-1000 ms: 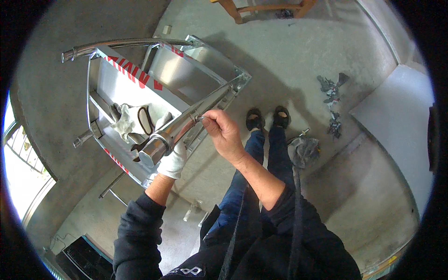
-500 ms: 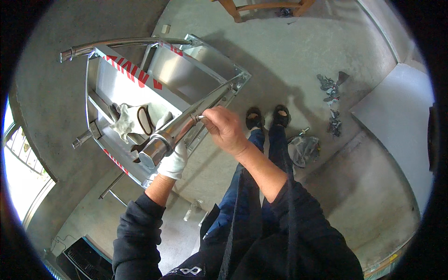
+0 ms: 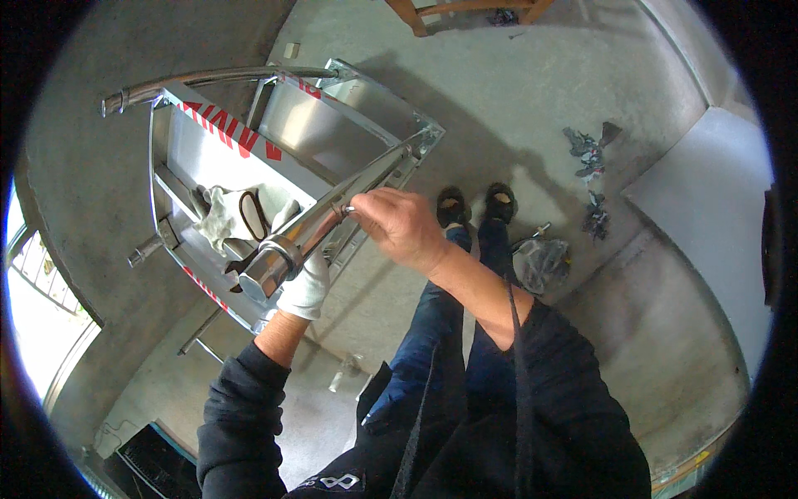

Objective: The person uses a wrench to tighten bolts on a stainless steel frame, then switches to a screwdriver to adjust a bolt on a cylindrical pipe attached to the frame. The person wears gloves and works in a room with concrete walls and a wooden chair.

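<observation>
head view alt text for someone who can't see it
A bare right hand pinches a small shiny piece at a metal tube on a silver frame, the gloved left hand beneath. A work glove lies inside the frame.

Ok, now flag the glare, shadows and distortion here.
Head view: window at left mostly blown out to white; metal frame glaring on its inner panels; soft shadow on the floor beside it; pale board's edge at right bowed by the fisheye; corners black.
</observation>
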